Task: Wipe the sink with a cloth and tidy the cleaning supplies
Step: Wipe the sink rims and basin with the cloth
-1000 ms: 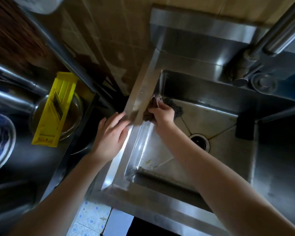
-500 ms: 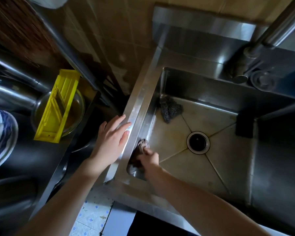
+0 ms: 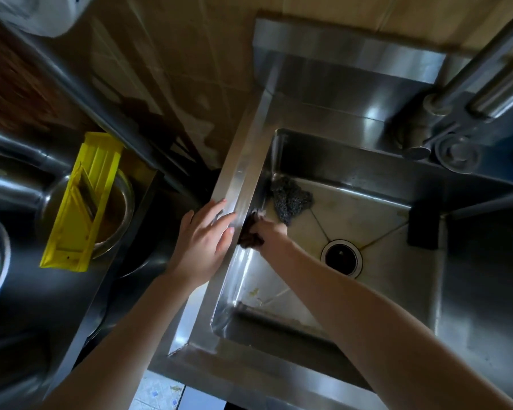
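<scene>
The right hand, squeezing the dark crumpled cloth, is sliding back up the shiny steel sink wall while the open left hand is pressing the rim, so scrubbing is continuing.

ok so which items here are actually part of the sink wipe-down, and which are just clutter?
In play:
- sink, steel basin
- cloth, dark, bunched in the right hand against the left inner wall
- left hand, flat on the sink's left rim
- steel scourer, loose in the far-left corner

Lying about:
- yellow slicer across a metal bowl
- faucet
- drain
</scene>
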The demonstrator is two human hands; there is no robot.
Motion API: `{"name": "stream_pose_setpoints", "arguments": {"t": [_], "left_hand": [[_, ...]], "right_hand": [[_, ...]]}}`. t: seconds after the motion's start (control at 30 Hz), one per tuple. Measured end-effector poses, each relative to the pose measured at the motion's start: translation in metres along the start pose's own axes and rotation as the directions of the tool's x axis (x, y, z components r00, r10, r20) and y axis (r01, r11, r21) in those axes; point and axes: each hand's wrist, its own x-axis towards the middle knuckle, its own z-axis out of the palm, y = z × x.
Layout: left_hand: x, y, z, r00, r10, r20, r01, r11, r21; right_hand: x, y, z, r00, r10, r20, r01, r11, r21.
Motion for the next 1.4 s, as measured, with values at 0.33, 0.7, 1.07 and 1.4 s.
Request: {"name": "stream_pose_setpoints", "arguments": {"t": [0.33, 0.7, 1.07, 1.4], "left_hand": [[0.048, 0.019, 0.001, 0.996, 0.082, 0.032, -0.082, 0.997, -0.004], [0.13, 0.061, 0.03, 0.968, 0.211, 0.139, -0.218, 0.975, 0.034], [0.202, 0.123, 0.046, 0.937, 0.299, 0.18, -0.315, 0.946, 0.071], [0.229, 0.117, 0.068, 0.884, 0.337, 0.324, -0.37, 0.928, 0.042]], "right_hand": [[0.008, -0.069, -0.021, 0.974, -0.182, 0.134, 0.137, 0.947, 0.291], [0.021, -0.08, -0.152, 0.966, -0.225, -0.125, 0.256, 0.798, 0.545], [0.037, -0.078, -0.217, 0.825, -0.447, -0.345, 0.495, 0.867, 0.058], [0.062, -0.097, -0.247, 0.847, -0.154, -0.508, 0.472, 0.656, 0.589]]}}
